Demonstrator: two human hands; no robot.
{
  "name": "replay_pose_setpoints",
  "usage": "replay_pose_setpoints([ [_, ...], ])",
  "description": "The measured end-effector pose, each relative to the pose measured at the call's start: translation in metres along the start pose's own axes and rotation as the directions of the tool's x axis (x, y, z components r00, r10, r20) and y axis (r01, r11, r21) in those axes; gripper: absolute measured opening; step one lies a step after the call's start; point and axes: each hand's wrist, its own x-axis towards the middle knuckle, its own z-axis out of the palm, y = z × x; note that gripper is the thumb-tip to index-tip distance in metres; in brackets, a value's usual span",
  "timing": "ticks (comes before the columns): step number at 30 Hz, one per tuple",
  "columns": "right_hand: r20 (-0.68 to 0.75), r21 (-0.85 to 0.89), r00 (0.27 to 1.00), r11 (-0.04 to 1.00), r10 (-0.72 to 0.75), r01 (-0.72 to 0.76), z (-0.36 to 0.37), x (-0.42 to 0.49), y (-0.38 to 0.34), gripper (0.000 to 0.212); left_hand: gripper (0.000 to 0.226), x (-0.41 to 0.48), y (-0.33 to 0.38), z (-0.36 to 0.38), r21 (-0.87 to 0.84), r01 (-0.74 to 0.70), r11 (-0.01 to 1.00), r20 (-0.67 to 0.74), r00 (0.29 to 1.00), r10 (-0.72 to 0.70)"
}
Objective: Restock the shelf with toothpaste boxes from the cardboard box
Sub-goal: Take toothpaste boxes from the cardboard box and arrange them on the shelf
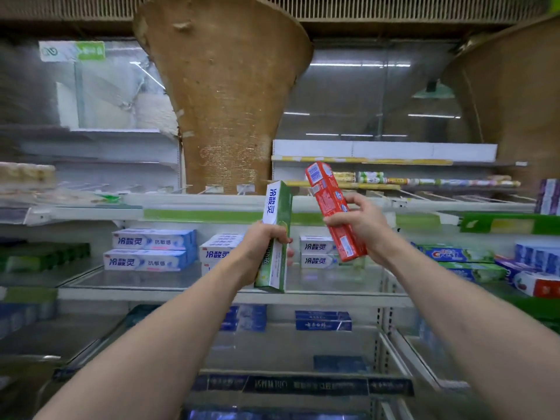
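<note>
In the head view, our left hand (260,247) grips a green toothpaste box (277,213) around its middle, fingers curled round the far side and thumb on the near side; the box stands almost upright, its top rising above the hand and its lower end hanging just over the front edge of the middle shelf (212,294). Just to the right, our right hand (360,225) pinches a red toothpaste box (330,207) between thumb and curled fingers, holding it near its lower half; this box tilts with its top leaning left and far, close to the green box's top but apart from it. Both boxes are held in the air in front of the shelf. On the shelf behind our hands lie stacks of blue-and-white boxes (148,250), and further right, Crest boxes (448,254). Dark blue boxes (322,321) sit on the shelf below. A burlap-covered column (227,101) rises far behind.
</note>
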Motion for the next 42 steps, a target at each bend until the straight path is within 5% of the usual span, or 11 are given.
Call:
replay_pose_setpoints([
  [5,-0.04,-0.295,0.99,0.948,-0.134,0.116,-0.007,0.04,-0.036,0.053,0.051,0.013,0.016,-0.005,-0.003,-0.041,0.999,-0.01,0.999,0.041],
  [9,-0.071,-0.701,0.967,0.702,-0.246,0.127,-0.012,0.066,-0.046,0.066,0.042,0.021,0.022,-0.012,0.027,-0.054,0.998,0.0,0.999,0.054],
  [15,0.009,-0.886,0.968,0.447,-0.251,0.124,-0.016,0.102,-0.034,0.046,0.036,0.032,0.024,-0.009,0.038,-0.066,0.997,-0.039,0.997,0.068],
  [20,0.094,-0.889,0.973,0.422,-0.209,0.176,-0.011,0.119,-0.016,0.041,0.058,0.036,0.019,-0.004,0.028,-0.087,0.996,-0.029,0.996,0.088],
  [31,0.146,-0.841,0.98,0.505,-0.131,0.193,-0.01,0.124,-0.006,0.03,0.062,0.032,0.006,-0.001,0.088,-0.055,0.995,-0.058,0.996,0.061],
  [36,0.104,-0.819,0.949,0.516,-0.297,0.251,0.0,0.111,-0.01,0.036,0.052,0.027,0.0,-0.004,0.095,-0.042,0.995,-0.083,0.995,0.05],
  [40,0.175,-0.72,0.835,0.51,-0.522,0.47,0.033,0.088,-0.007,0.022,0.023,0.017,-0.008,-0.007,0.05,0.009,0.999,-0.127,0.992,-0.003],
  [42,0.198,-0.653,0.771,0.505,-0.605,0.564,0.054,0.073,0.001,0.018,0.03,0.008,-0.016,-0.009,-0.012,0.049,0.999,-0.146,0.988,-0.05],
])
